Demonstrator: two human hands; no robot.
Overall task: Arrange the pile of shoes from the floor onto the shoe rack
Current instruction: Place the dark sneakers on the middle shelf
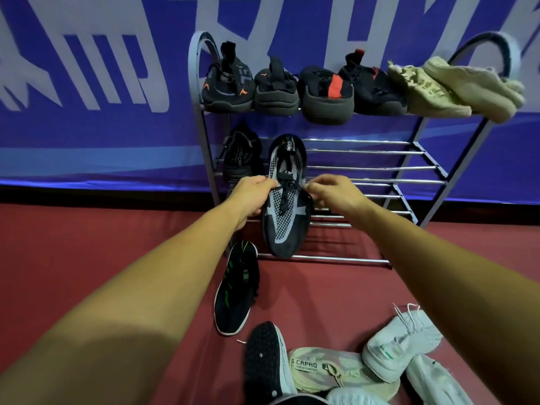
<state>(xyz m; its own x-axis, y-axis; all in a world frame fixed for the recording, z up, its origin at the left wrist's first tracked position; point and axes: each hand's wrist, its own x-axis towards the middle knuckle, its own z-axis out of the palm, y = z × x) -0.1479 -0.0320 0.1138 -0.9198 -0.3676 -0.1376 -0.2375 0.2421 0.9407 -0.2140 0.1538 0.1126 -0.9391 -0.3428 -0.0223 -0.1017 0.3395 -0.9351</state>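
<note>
- Black knit with a grey dotted mesh panel and black laces: the shoe (pixel 285 200) is held between the two hands, heel uppermost, toe lowest, in front of the shoe rack's (pixel 380 168) lower bars.
- Left hand (pixel 252 197): fingers and thumb are curled round the shoe's left edge at mid-length.
- Right hand (pixel 333 192): the opposite edge, beside the laces, is pinched by curled fingers.
- Just above the left hand, a dark shoe (pixel 241 156) is seen on the rack's middle shelf.
- Below the hands, a black shoe with green marks (pixel 236 290) and pale shoes (pixel 400 343) are scattered on the red floor (pixel 87 244).
</note>
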